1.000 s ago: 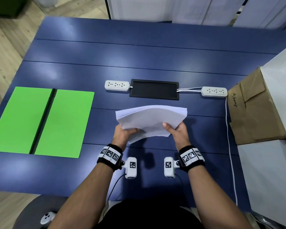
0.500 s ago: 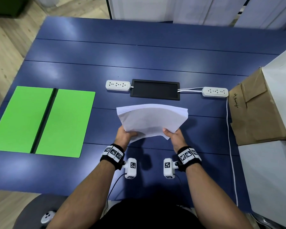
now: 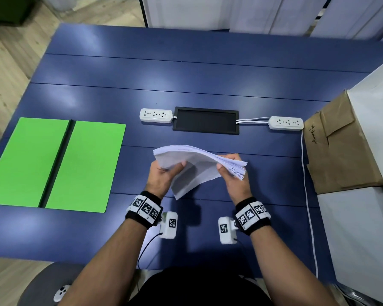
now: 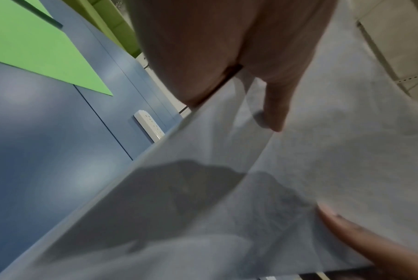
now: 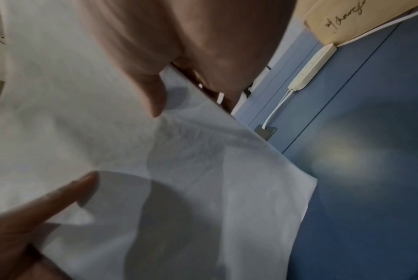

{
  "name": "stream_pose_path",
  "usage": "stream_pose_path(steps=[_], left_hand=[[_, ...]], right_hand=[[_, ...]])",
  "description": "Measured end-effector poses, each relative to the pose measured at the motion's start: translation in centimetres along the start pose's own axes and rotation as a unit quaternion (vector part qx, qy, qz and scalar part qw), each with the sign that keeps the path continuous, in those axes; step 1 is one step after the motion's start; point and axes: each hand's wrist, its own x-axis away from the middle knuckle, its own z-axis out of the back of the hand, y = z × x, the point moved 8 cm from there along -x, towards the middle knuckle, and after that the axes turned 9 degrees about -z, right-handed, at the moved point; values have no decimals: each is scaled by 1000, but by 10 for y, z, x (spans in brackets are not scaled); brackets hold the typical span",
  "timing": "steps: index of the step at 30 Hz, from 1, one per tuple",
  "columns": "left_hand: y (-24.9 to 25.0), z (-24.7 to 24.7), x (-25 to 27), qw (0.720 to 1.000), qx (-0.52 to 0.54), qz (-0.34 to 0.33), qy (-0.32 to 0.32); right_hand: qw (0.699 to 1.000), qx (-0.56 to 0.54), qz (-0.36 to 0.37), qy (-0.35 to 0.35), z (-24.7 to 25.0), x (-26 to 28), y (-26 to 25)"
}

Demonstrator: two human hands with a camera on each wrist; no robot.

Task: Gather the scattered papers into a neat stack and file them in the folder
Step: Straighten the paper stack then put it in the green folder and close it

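Observation:
A thick stack of white papers (image 3: 192, 160) is held above the blue table (image 3: 208, 74), bowed upward in the middle, with one corner hanging down toward me. My left hand (image 3: 164, 175) grips its left edge, thumb on top. My right hand (image 3: 229, 175) grips the right edge, where the sheet ends fan out. In the left wrist view the paper (image 4: 251, 180) fills the frame, with my thumb lying on it. The right wrist view shows the same stack (image 5: 131, 151) pinched under my thumb. The green folder (image 3: 53, 164) lies open and flat at the table's left.
Two white power strips (image 3: 156, 115) (image 3: 286, 123) flank a black inset panel (image 3: 206, 123) beyond the papers. A white cable (image 3: 308, 206) runs down the right side. A brown cardboard box (image 3: 338, 146) and white boxes (image 3: 360, 239) crowd the right edge.
The stack has turned in my hands: its right end has dropped and fanned out, a lower corner now hangs toward me. Both hands shifted slightly with it.

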Motion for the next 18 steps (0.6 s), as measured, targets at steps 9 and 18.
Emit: stream_pose_path(steps=[9,18], left_hand=[[16,-13,11,995,-15,-74,71],[-11,-3,8,994,-5,-19,107]], right_hand=[[987,10,-26,157,5,9,12],[985,60,-42,153,-2,7,13]])
